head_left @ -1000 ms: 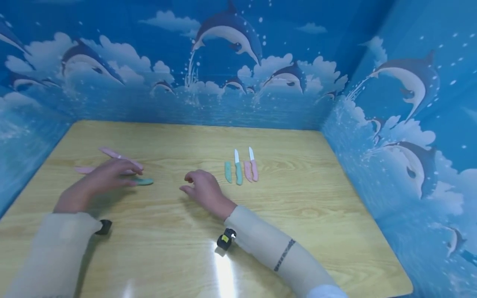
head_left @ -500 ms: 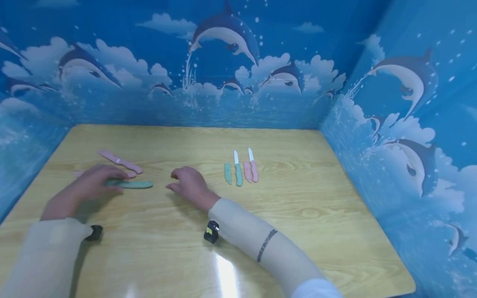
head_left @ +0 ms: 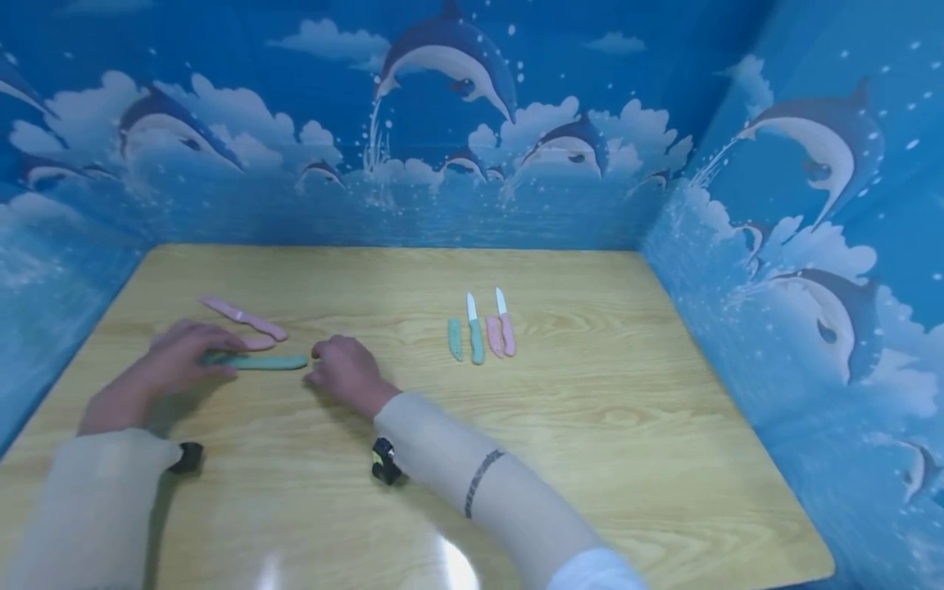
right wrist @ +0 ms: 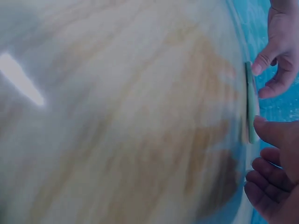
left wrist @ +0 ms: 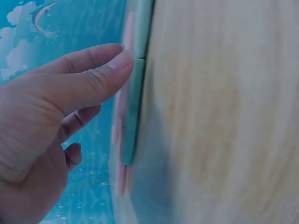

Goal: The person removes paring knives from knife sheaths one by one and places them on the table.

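Front knife (head_left: 273, 362) at left: green. Two knives (head_left: 254, 323) behind it: pink. Bare knives (head_left: 478, 348): green handle, pink handle, whitish blades (head_left: 472, 307). Green sheath (head_left: 455, 338), pink sheath (head_left: 494, 336). Tabletop (head_left: 627, 426): yellowish wood grain. Walls (head_left: 413, 205): blue, dolphins, white clouds. Sleeves (head_left: 435, 442): pale beige; right one banded in dark pattern.

A booth-like workspace: dolphin-print walls (head_left: 413, 213) around a wood-grain table (head_left: 605, 442).

Green sheathed knife (head_left: 269, 362), slim, lying crosswise on table (head_left: 627, 426).
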{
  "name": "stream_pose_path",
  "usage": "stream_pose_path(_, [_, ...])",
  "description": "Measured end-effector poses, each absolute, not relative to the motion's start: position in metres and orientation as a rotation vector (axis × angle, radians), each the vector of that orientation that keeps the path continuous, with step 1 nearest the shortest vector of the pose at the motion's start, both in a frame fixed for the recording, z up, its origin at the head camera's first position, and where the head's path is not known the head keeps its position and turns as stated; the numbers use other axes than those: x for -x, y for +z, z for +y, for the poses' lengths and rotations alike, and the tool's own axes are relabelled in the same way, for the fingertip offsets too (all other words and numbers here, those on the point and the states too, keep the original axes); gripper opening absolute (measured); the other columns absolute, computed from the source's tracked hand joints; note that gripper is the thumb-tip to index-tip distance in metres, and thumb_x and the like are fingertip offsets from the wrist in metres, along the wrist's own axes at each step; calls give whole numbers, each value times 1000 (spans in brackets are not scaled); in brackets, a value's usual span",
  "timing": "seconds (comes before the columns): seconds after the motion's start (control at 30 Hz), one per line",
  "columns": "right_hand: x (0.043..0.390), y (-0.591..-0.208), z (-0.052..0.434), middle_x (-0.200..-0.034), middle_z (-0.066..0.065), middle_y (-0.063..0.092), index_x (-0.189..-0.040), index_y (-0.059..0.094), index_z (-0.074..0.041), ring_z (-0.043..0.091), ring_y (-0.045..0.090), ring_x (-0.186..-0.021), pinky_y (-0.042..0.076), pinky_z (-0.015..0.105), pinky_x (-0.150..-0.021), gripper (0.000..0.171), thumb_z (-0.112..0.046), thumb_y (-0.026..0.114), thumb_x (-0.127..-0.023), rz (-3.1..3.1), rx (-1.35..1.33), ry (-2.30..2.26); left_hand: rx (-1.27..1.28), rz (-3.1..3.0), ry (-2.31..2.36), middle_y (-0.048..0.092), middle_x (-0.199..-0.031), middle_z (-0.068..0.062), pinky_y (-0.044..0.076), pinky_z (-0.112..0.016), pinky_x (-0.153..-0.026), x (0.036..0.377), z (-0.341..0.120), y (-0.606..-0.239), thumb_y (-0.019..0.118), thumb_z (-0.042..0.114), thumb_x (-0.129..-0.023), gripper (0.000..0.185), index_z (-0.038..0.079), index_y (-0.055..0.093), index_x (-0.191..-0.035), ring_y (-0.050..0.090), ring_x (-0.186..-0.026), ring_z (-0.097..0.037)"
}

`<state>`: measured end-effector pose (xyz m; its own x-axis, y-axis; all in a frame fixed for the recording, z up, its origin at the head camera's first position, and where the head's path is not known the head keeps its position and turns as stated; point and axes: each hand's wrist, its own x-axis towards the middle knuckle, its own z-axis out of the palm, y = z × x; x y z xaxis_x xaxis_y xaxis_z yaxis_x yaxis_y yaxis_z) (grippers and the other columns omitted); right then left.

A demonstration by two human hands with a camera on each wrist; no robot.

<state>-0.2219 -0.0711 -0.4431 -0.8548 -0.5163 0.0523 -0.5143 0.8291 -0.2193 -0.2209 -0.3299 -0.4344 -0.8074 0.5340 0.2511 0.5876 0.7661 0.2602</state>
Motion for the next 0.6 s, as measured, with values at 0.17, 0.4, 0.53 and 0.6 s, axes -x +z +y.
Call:
stream_pose_path(0.17, [218, -449, -84, -89, -9, 63, -101, 68, -20, 6, 55, -81, 47, 16, -68, 31, -47, 72, -85, 3030, 811, -264, 875, -2811, -563, 70, -100, -18, 37, -55, -85, 220, -328, -440, 84, 6, -68, 32, 5, 72, -98, 59, -95, -41])
stream_pose_path(0.4, [210, -450, -99, -97, -11, 62, -113, 66, -24, 4, 53, -85, 45, 13, -71, 38, -51, 66, -87, 3040, 849, -95, 771, -2929, -584, 70, -103, -18, 41, -61, -84, 212, -325, -441, 82, 6, -73, 30, 5, 72, -101, 59, -98, -45])
stream_pose_path(0.53, [212, -450, -99, -91, -11, 61, -107, 69, -25, 4, 52, -80, 44, 14, -68, 30, -49, 65, -89, 3088, 884, -56, 738, -2957, -611, 71, -103, -17, 40, -62, -86, 213, -323, -440, 81, 7, -75, 29, 3, 71, -103, 57, -99, -46])
stream_pose_path(0.6, [214, -451, -98, -85, -11, 58, -97, 70, -25, 4, 50, -76, 42, 14, -66, 23, -46, 66, -90, 3108, 896, -63, 746, -2947, -622, 71, -102, -16, 41, -62, -87, 214, -321, -440, 81, 6, -75, 28, 3, 72, -102, 58, -98, -44])
